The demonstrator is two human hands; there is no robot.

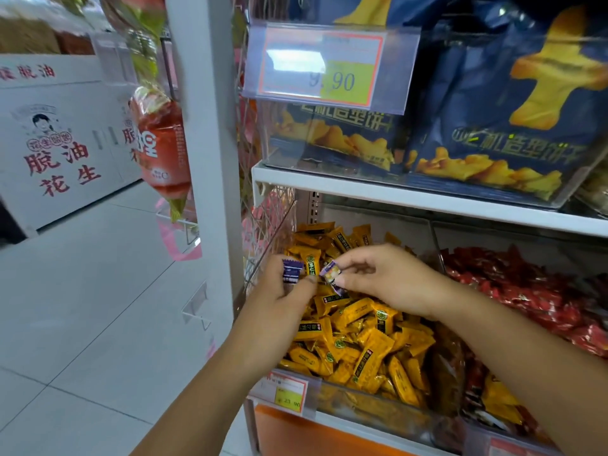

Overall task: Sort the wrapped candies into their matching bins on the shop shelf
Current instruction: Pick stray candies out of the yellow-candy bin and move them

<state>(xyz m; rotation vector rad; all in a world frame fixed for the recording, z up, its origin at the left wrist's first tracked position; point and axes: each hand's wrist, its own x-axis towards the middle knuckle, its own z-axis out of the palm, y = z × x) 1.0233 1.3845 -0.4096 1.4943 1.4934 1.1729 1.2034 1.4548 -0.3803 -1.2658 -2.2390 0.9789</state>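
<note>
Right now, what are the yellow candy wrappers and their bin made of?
Yellow candy wrappers: probably thin glossy plastic film, since they shine and have crimped ends. Bin: seemingly clear hard plastic; the wrappers show through its front wall.

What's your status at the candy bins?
Left hand grips a purple candy. Right hand pinches a second purple candy. Both above the yellow-candy bin. Nothing in the way.

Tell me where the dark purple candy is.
Head view, centre-left: the dark purple candy sits in the left hand's grip, over the yellow candy bin, left of the right hand's lighter purple candy.
</note>
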